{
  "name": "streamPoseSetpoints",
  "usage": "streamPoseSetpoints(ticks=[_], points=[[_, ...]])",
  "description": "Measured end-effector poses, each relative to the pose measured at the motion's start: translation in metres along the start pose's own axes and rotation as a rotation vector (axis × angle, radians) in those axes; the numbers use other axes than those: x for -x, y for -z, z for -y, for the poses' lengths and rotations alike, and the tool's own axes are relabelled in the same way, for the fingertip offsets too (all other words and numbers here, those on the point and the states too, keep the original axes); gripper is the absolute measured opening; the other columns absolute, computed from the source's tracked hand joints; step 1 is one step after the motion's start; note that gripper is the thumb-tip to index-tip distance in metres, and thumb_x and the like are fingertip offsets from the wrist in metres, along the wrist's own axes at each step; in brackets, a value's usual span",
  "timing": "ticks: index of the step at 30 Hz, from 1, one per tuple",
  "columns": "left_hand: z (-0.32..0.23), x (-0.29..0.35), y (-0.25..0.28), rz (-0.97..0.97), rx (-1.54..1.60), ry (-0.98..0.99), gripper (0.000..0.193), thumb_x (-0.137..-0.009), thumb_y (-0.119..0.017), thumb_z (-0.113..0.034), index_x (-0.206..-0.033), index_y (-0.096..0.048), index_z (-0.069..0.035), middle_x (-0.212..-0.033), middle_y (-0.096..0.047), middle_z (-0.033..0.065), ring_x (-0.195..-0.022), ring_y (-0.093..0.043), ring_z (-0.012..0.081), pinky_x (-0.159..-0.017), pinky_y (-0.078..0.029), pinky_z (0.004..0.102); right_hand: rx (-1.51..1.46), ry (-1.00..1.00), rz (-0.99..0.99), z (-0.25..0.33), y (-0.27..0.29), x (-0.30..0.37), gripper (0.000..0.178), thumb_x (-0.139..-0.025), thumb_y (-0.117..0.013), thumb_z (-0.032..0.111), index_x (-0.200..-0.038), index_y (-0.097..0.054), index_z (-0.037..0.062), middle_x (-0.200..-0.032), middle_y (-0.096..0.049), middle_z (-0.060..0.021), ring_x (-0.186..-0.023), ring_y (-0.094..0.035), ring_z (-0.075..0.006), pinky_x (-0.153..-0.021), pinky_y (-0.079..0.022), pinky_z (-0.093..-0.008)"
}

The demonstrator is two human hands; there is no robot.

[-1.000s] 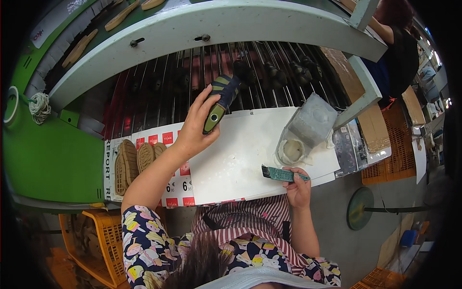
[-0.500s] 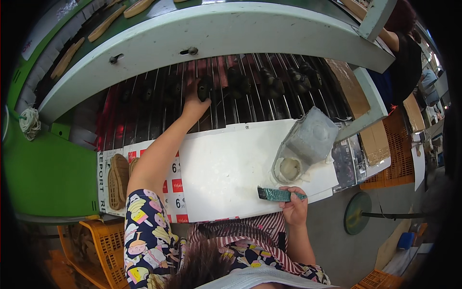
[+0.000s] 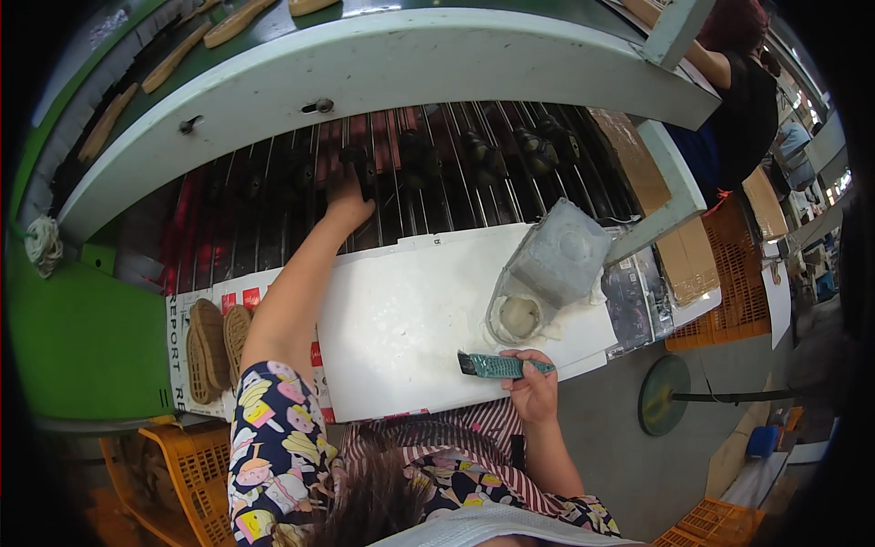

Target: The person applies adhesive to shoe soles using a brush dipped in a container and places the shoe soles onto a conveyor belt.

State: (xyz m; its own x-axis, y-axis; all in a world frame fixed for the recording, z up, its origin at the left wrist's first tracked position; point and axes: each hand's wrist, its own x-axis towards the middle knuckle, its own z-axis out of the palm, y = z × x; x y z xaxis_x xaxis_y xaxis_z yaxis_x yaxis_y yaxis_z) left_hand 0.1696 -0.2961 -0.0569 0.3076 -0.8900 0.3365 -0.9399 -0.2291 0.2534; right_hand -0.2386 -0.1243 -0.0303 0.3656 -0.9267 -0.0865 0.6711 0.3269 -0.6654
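My left hand (image 3: 346, 199) reaches over the rack of metal rods (image 3: 387, 223), its fingers closed around one black shoe (image 3: 361, 164). Shade hides part of those fingers. More dark shoes, such as one shoe (image 3: 419, 159), stand in a row beside it. My right hand (image 3: 533, 387) pinches a green-handled brush (image 3: 497, 366) by the handle end, with its dark bristles pointing left. The brush is above the front part of a white sheet (image 3: 401, 319). Just beyond it sits a round cup of pale liquid (image 3: 519, 318) fixed to a grey, block-shaped container (image 3: 561, 251).
Tan soles (image 3: 208, 351) lie at the sheet's left. A pale metal beam (image 3: 392, 59) crosses above the rack, with a belt carrying more soles (image 3: 239, 23) behind. Orange crates (image 3: 196, 465) stand below. Another person (image 3: 743, 109) is at the far right.
The whole view has shifted slightly, so everything appears a little farther left. My left hand stays at the same black shoe, and my right hand keeps the brush near the cup.
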Motion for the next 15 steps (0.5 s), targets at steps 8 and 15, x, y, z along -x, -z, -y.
streamPoseSetpoints(ticks=[8,15], points=[[-0.034,0.186,0.155,-0.009,0.312,-0.048,0.047,-0.076,-0.064,-0.011,-0.119,-0.049,0.001,-0.131,-0.04,0.0238,-0.122,-0.038,0.0388,-0.101,-0.033,0.0415,0.011,0.052,0.077,-0.004,0.009,0.003,0.02,-0.088,-0.052,0.008,-0.104,-0.052,-0.0045,-0.108,-0.057,-0.0266,-0.072,-0.06,-0.022,-0.069,-0.05,-0.0318],[0.015,0.295,0.182,0.013,0.033,0.178,0.053,-0.076,-0.067,-0.024,-0.117,-0.05,0.005,-0.129,-0.037,0.0302,-0.119,-0.037,0.0444,-0.101,-0.031,0.0465,0.066,0.119,0.008,-0.007,0.002,-0.005,0.018,-0.088,-0.053,0.009,-0.102,-0.053,-0.0036,-0.104,-0.06,-0.0197,-0.079,-0.057,-0.0173,-0.067,-0.049,-0.0286]])
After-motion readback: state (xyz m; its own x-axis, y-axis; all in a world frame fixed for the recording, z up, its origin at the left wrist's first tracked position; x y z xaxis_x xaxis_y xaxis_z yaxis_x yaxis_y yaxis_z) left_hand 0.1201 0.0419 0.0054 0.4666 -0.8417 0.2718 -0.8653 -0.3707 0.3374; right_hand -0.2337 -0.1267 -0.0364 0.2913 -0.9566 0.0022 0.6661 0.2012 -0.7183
